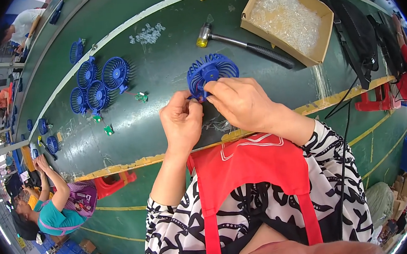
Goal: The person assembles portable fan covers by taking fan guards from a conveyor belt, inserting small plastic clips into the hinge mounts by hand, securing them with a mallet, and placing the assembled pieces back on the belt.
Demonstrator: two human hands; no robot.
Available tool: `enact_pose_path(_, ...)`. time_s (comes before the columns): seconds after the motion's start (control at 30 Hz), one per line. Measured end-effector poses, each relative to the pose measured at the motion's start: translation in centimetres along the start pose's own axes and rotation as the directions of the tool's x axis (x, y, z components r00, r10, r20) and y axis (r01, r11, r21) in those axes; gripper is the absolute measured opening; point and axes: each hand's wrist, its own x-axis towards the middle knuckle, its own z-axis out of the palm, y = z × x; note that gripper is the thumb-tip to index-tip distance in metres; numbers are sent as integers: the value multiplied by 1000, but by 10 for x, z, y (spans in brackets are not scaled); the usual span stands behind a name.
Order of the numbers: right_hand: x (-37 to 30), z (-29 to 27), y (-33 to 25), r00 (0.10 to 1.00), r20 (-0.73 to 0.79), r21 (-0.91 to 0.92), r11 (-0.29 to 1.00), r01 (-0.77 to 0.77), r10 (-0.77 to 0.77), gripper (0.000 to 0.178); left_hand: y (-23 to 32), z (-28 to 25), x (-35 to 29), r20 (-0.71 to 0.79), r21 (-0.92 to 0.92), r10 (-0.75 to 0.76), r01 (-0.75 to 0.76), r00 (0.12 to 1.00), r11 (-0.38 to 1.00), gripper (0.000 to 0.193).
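A blue fan housing (222,66) with a ribbed round cage is held in front of me at the bench's near side. My left hand (182,121) pinches at its lower end, thumb against fingers. From the right, my right hand (243,102) grips its stem and the lower part of the cage, with its fingers bent. Something small and reddish shows between the fingertips, too small to make out. Just beyond the housing lies a hammer (247,47) with a yellow-tipped head and a black grip.
Several blue fan housings (96,94) with green circuit boards (142,97) lie to the left. Small clear plastic pieces (149,33) form a pile farther back. A cardboard box (247,22) of such pieces and a black bag (356,29) are right. Another person (60,212) works at far left.
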Motion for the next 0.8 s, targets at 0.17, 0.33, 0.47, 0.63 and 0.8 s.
enact_pose_path(0.17, -3, -3, -5, 998, -54, -113, 993, 35, -41, 14, 6, 4, -5, -19, -27, 37, -38, 999, 999, 12)
enact_pose_path(0.33, -6, -4, -3, 997, -73, -38, 999, 33, -35, 13, 9, 6, -10, -36, 10, 73, -72, 997, 997, 14)
enact_pose_path(0.47, -7, -2, -4, 990, -120, -32, 997, 66, -70, 13, 7, 8, -11, -53, 216, 246, -230, 968, 949, 16)
enact_pose_path(0.63, -7, -10, -2, 986, -11, -112, 980, 163, -165, 18, 10, 10, -13, -29, 220, 254, -241, 967, 945, 18)
enact_pose_path(0.8, -5, -14, 2, 974, 90, -127, 968, 217, -207, 22, 10, 12, -15, -6, 198, 228, -222, 974, 955, 19)
